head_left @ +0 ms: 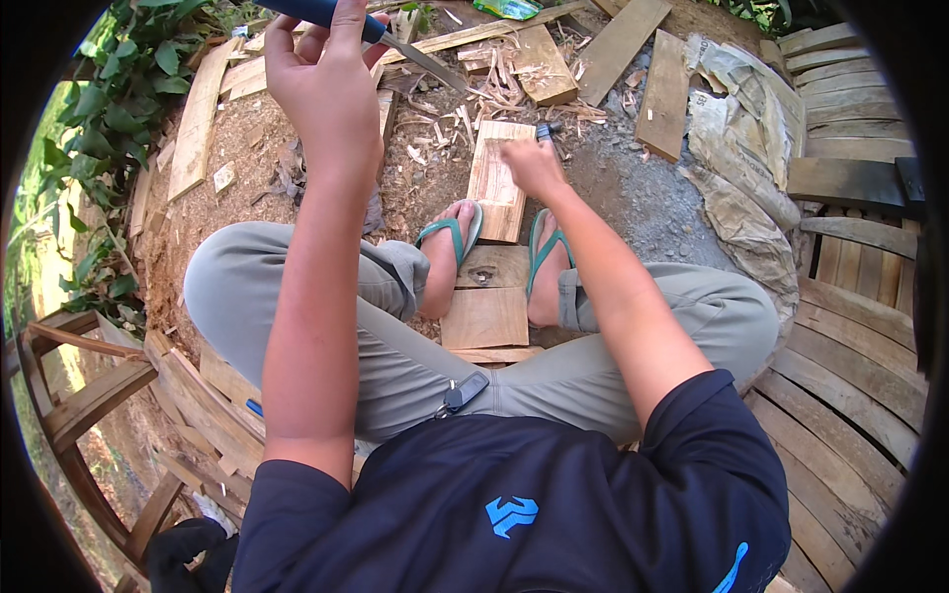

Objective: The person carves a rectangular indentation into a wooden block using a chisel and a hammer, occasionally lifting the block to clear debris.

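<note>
My left hand (326,79) is raised at the top of the view, shut on a blue-handled knife (395,42) whose blade points right. My right hand (532,163) reaches down to a small wooden board (494,188) standing between my feet, fingers closed on its upper right edge; a small dark object (545,128) shows just above the hand. My feet in green sandals (450,232) rest on flat wooden boards (486,316). I sit with knees apart in grey trousers.
Wood shavings (474,99) and loose planks (664,94) lie on the dirt ahead. Crumpled sacks (741,168) lie to the right beside curved wooden slats (850,366). Green leaves (124,89) and a wooden frame (89,395) stand left. A key fob (463,393) hangs at my waist.
</note>
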`<state>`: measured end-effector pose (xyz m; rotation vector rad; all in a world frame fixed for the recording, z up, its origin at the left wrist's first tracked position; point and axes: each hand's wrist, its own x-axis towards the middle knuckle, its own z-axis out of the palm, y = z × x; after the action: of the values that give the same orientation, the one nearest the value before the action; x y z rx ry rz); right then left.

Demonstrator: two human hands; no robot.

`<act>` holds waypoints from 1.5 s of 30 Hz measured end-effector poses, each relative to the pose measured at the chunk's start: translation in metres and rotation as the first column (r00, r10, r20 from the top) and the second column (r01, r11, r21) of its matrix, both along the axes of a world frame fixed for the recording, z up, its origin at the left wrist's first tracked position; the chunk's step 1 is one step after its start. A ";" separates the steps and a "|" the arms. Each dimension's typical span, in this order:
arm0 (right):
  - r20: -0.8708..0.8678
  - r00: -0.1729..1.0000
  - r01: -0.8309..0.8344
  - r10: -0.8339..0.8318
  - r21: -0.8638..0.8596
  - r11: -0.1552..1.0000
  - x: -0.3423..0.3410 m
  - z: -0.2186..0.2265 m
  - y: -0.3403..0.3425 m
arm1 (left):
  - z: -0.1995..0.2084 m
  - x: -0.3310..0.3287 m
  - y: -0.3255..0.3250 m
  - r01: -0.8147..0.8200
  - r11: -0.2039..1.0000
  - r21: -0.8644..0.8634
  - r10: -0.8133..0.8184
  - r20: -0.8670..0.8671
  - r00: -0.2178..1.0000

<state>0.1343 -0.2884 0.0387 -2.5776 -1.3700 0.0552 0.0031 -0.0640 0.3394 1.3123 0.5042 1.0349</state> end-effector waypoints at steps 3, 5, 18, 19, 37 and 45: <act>-0.452 0.512 0.856 -0.731 0.344 0.387 0.037 0.025 0.004 | 0.007 -0.001 -0.005 -0.023 0.999 -0.047 0.022 -0.012 1.000; -0.460 0.541 0.840 -0.704 0.256 0.479 0.054 0.018 -0.018 | 0.024 0.003 -0.025 -0.064 0.987 -0.146 0.058 -0.047 0.997; -0.443 0.549 0.672 -0.709 -0.271 0.689 -0.033 -0.033 -0.008 | 0.002 0.003 -0.006 0.011 1.000 0.000 -0.011 0.037 0.999; -0.447 0.573 0.655 -0.686 -0.253 0.712 -0.032 -0.034 -0.011 | 0.000 0.003 -0.004 0.004 1.000 -0.002 -0.004 0.036 0.999; -0.639 0.504 0.592 -0.582 -0.235 0.771 0.033 -0.043 -0.066 | -0.003 0.006 -0.004 0.004 1.000 0.011 -0.005 0.011 1.000; -0.240 0.568 0.638 -0.788 -0.476 0.605 0.018 -0.027 -0.092 | -0.003 0.007 -0.005 0.046 0.997 0.054 -0.046 0.010 0.999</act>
<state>0.1521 -0.3802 0.0122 -2.9385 -0.0537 0.7350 0.0099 -0.0692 0.3364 1.3590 0.4382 1.0234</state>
